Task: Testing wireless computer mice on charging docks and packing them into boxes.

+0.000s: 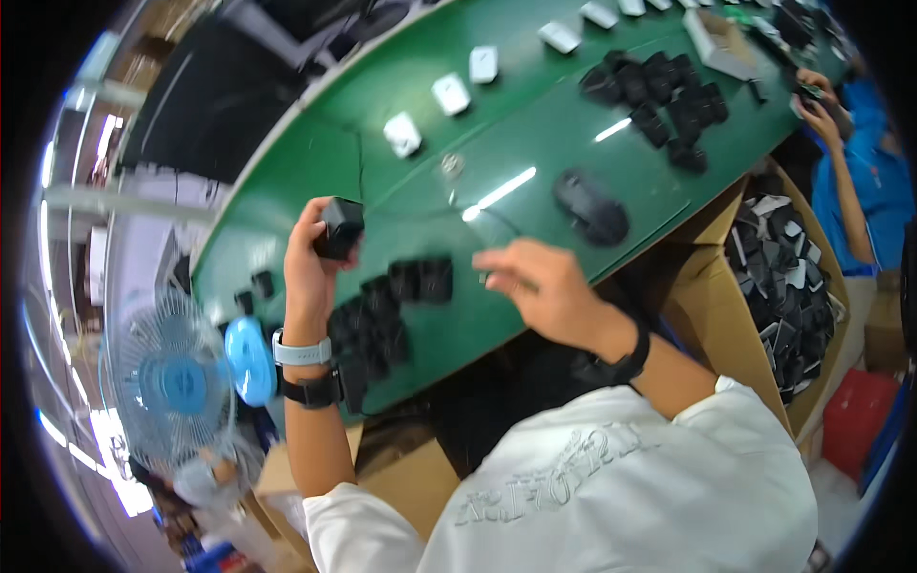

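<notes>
The left hand (310, 258) grips a small black plastic block (339, 227), lifted above the green conveyor belt (535, 124). Beneath it lies a cluster of matching black blocks (387, 310). The right hand (535, 286) hovers alongside, fingers loosely curled; motion blur hides whether it pinches anything. Judged step: inspecting one piece. Beyond the hands, white rectangular housings (449, 94) line the far edge.

Right hand (535, 286) blurred, grip perhaps empty.
</notes>
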Motion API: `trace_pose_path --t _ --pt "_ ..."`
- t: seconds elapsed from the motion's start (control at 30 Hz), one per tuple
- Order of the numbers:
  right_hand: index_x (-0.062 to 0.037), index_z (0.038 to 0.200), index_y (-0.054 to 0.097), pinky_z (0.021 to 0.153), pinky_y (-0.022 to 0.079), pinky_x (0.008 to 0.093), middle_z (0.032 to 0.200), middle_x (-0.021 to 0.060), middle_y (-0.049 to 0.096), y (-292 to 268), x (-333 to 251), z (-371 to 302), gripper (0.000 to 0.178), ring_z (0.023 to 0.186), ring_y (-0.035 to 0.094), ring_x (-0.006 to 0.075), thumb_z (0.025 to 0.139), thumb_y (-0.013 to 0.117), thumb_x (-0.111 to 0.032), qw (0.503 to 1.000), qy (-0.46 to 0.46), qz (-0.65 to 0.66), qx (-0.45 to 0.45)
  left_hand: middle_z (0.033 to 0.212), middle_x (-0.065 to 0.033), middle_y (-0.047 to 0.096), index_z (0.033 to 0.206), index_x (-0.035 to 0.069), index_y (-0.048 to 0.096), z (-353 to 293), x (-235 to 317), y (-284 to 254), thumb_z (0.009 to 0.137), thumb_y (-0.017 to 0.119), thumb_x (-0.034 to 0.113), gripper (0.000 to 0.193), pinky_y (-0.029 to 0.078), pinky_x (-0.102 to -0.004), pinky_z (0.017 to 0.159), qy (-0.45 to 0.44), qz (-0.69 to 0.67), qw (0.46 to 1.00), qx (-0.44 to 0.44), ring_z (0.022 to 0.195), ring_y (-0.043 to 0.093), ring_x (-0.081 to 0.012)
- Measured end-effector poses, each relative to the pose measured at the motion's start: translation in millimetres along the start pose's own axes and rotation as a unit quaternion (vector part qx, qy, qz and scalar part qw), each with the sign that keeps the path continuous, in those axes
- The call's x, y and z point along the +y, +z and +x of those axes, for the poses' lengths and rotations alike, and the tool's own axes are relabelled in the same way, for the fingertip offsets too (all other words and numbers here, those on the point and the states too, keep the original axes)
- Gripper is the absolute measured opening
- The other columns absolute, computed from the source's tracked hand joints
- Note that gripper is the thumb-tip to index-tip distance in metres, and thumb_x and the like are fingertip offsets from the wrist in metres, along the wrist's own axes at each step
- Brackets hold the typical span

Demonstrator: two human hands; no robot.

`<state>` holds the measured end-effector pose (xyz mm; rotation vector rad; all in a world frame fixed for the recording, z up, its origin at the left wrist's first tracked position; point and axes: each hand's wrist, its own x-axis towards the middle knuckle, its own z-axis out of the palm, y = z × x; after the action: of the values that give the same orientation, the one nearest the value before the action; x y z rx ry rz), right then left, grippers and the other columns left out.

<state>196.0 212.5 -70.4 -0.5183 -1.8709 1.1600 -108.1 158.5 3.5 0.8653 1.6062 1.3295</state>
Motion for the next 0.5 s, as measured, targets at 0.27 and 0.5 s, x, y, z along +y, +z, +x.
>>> trace_pose_path --t 0.27,0.5 --pt "-0.0014 0.098 0.072 0.07 0.052 0.0284 0.087 0.0099 0.073 26.5 -68.0 10.5 0.008 0.078 0.069 0.0195 0.091 0.071 -0.005 0.986 -0.01 0.07 -0.151 0.084 -0.0029 0.061 0.105 0.001 0.06 -148.2 -22.0 36.6 0.079 0.045 0.03 0.041 0.044 -0.0224 0.053 -0.053 -0.075 0.99 -0.105 0.069 0.057 -0.008" --pt "-0.0009 0.095 0.07 0.061 0.049 0.031 0.084 0.0106 0.071 30.9 -74.3 -15.1 0.007 0.071 0.066 0.0235 0.088 0.071 -0.003 0.981 -0.026 -0.022 -0.191 0.081 -0.0081 0.065 0.102 0.002 0.058 -171.4 -54.5 46.4 0.083 0.045 0.031 0.038 0.041 -0.0236 0.049 -0.068 -0.089 0.989 -0.095 0.062 0.061 -0.0152"
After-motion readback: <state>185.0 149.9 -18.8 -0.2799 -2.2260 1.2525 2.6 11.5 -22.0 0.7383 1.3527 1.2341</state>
